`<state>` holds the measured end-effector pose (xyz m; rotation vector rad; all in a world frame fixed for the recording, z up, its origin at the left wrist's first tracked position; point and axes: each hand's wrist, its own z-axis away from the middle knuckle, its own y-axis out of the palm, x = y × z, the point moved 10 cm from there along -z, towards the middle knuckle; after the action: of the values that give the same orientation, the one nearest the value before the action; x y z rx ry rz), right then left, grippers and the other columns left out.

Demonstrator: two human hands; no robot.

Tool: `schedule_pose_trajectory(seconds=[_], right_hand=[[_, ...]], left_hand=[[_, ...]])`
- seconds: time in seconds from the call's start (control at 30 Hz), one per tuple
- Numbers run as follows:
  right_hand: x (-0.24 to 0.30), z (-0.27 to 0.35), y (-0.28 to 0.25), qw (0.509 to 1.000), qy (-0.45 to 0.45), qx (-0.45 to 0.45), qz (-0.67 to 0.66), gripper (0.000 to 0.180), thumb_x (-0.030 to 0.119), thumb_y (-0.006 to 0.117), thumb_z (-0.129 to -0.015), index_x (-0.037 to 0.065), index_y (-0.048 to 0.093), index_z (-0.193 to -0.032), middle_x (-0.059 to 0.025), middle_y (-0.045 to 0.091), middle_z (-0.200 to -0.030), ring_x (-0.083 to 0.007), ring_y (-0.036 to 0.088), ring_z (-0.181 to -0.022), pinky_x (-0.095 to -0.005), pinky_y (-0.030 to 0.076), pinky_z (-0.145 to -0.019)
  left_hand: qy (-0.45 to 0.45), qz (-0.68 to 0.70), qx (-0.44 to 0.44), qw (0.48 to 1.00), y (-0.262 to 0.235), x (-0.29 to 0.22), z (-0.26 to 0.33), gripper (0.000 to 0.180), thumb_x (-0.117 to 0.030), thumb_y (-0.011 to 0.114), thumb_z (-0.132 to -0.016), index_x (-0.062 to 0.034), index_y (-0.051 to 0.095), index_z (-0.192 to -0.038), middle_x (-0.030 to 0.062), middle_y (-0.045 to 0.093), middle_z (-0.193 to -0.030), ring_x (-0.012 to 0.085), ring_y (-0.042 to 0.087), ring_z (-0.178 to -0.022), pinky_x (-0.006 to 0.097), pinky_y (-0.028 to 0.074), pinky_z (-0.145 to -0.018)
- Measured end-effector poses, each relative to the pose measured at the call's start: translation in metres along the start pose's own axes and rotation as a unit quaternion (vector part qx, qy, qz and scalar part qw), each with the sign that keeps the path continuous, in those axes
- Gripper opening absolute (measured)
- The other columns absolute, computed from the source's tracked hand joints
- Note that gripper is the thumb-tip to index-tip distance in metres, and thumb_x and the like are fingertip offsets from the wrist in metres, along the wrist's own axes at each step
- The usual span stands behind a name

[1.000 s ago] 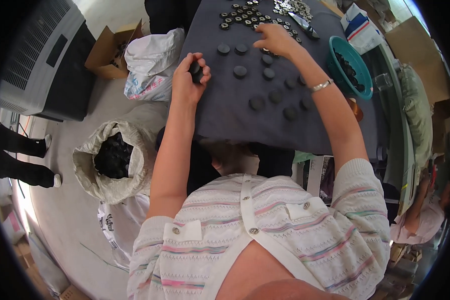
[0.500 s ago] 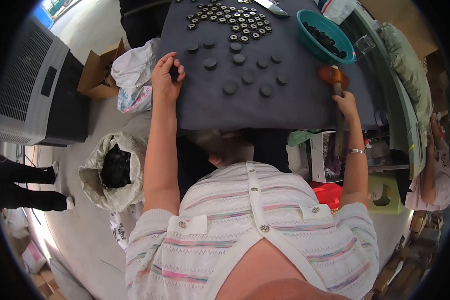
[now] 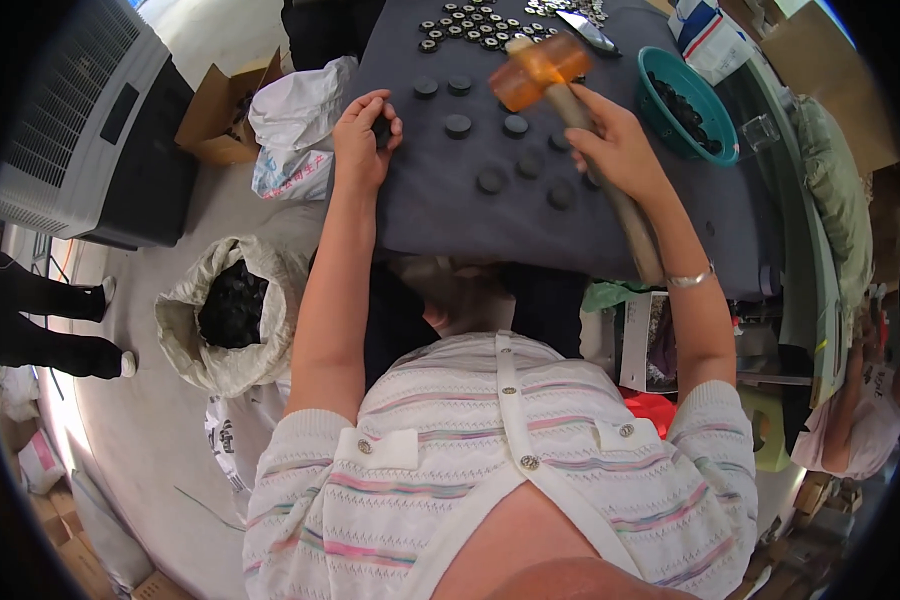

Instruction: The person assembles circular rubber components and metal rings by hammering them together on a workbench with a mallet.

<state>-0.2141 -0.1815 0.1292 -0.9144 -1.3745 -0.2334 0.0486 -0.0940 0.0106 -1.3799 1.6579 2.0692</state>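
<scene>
My right hand [image 3: 615,145] is closed around the wooden handle of a mallet [image 3: 540,72] with a see-through orange head, raised over the grey-covered table. Beneath it, several dark round caps [image 3: 458,126] lie spaced apart on the cloth; the mallet and hand hide some of them. Over the table's left edge, my left hand [image 3: 360,145] is closed with its fingers curled round a black round cap [image 3: 381,131]. Beyond the mallet head, many black discs with metal centres [image 3: 480,27] are spread at the far side.
A teal basin [image 3: 660,118] of black parts stands at the table's right, beside a clear cup [image 3: 760,132]. A pointed shiny tool [image 3: 588,32] lies far back. On the left are white bags [image 3: 295,110], an open sack [image 3: 180,340] and a cardboard box [image 3: 205,125]. A person's legs [image 3: 55,325] show.
My right hand has lifted the mallet from the table's right side and swung it left, over the caps. My left hand still holds its cap. The whole view has shifted slightly.
</scene>
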Motion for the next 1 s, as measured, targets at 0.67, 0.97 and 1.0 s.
schedule_pose_trajectory(seconds=[0.67, 0.97, 1.0], right_hand=[[0.012, -0.09, 0.058, 0.876, -0.159, -0.055, 0.452, 0.063, 0.013, 0.061, -0.078, 0.009, 0.034, -0.135, -0.0232, 0.059, -0.089, -0.0379, 0.059, -0.089, -0.0428, 0.046, -0.08], [0.016, -0.09, 0.055, 0.907, -0.12, -0.053, 0.4, 0.063, 0.01, 0.064, -0.077, 0.008, 0.039, -0.135, -0.0225, 0.06, -0.098, -0.0349, 0.06, -0.091, -0.0374, 0.045, -0.08], [-0.011, -0.093, 0.063, 0.897, -0.097, -0.023, 0.43, 0.064, 0.01, 0.063, -0.077, 0.007, 0.037, -0.136, -0.0217, 0.06, -0.099, -0.0342, 0.06, -0.091, -0.0375, 0.045, -0.081]], left_hand=[[-0.022, 0.048, -0.04, 0.998, -0.007, 0.001, 0.0, 0.013, -0.007, 0.048, -0.089, 0.0003, 0.054, -0.098, 0.0067, 0.053, -0.07, 0.016, 0.051, -0.055, 0.025, 0.036, -0.043], [-0.024, 0.079, -0.041, 0.996, -0.012, 0.003, 0.001, 0.012, -0.006, 0.047, -0.09, 0.0008, 0.053, -0.098, 0.0078, 0.053, -0.071, 0.0172, 0.051, -0.054, 0.026, 0.035, -0.043], [-0.022, 0.076, -0.032, 0.996, -0.006, 0.001, -0.003, 0.012, -0.006, 0.047, -0.09, 0.0008, 0.053, -0.098, 0.0079, 0.053, -0.071, 0.0175, 0.051, -0.054, 0.026, 0.036, -0.043]])
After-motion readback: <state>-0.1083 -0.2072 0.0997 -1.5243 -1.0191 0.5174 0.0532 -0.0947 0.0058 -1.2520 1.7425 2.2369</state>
